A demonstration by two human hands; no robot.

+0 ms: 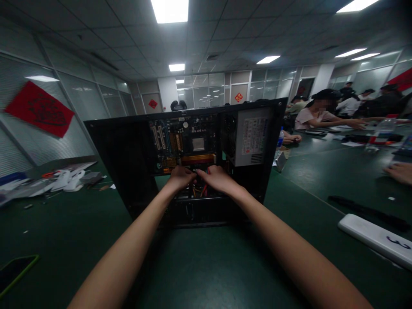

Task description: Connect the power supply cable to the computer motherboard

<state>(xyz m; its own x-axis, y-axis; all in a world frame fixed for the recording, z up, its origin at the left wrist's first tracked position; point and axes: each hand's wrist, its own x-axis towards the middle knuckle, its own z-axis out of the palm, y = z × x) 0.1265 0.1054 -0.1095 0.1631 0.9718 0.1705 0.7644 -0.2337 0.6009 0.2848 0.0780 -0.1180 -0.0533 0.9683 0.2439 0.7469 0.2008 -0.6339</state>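
Beneath bright ceiling lights (170,10), we face a green table (206,268) where an open black computer case (212,209) stands at centre. Below its motherboard (199,143), we bring our left hand (183,177) and right hand (219,178) close together, fingers curled nearly closed near coloured cables (204,190); we cannot tell what they pinch.

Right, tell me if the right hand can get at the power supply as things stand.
Probably yes: the case is open on this side and nothing visible stands between the right hand and the power supply, though the hand is at the wires.
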